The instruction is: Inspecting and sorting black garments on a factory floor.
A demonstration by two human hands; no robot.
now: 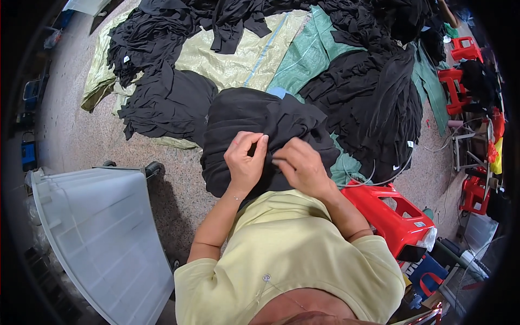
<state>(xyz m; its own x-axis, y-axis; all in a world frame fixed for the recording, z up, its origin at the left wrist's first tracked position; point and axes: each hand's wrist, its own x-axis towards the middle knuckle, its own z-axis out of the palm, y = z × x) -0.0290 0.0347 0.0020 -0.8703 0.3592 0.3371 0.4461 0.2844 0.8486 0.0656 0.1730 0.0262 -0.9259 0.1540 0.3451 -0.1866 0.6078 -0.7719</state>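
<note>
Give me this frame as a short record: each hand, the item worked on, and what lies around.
Left grip: thumb and fingertip together above the black cloth; anything pinched too small to tell
Right grip: fingers curled, blurred, over the same cloth
Item: black cloth, bunched before the person
Ahead: black cloth heaps, yellowish sheet, green sheet
Left side: whitish bin
Right side: red stool

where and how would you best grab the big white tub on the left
Probably by the long rim of the tub, coming from above on its picture-right side and hooking over the edge. The wall below looks broad and fairly flat, with no clear handle, so the rim gives the surer hold. A wheel by its base suggests it may roll.
</note>
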